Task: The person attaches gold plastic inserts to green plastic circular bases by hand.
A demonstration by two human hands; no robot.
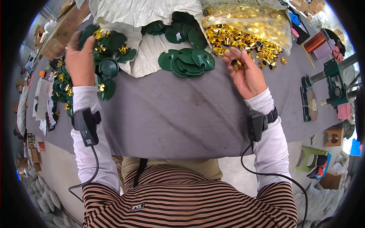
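My left hand (80,60) reaches over a heap of dark green round discs (108,67) with shiny gold pieces (101,34) on several of them. Its thumb and fingers are apart and slightly blurred, close to a green disc at the top of the heap. Palm up, my right hand (249,78) holds a small gold cap-like piece (236,64) with a dark inside in its curled fingers. Beyond it spreads a pile of loose gold pieces (245,42). A stack of overlapping green discs (186,62) lies between my hands.
A white woven sack (142,13) with green discs at its mouth lies at the back of the grey cloth-covered table (175,114). Beside it is a clear plastic bag (247,19) of gold pieces. A green metal hand press (334,83) stands at the right.
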